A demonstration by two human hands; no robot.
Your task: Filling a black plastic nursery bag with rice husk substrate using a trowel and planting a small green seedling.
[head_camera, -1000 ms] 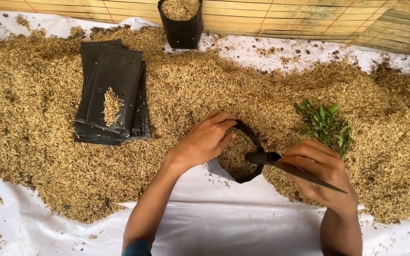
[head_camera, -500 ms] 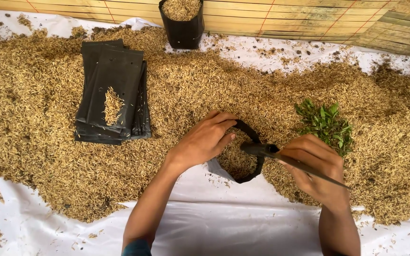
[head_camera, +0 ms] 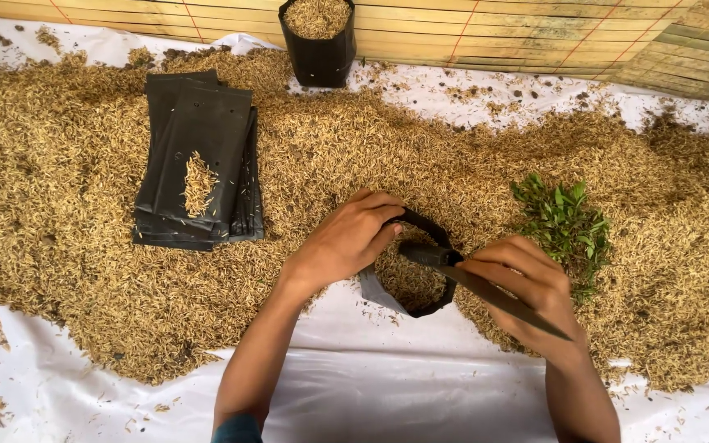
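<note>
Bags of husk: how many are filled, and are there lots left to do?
One filled bag stands upright by the bamboo mat. A second bag is in hand and looks nearly full: the left hand grips its rim while the right hand holds a dark stick at its mouth. A stack of flat bags lies unfilled, and the green cuttings lie on the husk.

I am counting two filled black grow bags: one bag (head_camera: 410, 275) near the white sheet's (head_camera: 387, 394) front edge, another bag (head_camera: 318, 41) at its back edge. One stack of flat bags (head_camera: 198, 160), one bunch of green cuttings (head_camera: 564, 221), one dark tool (head_camera: 486, 287).
</note>
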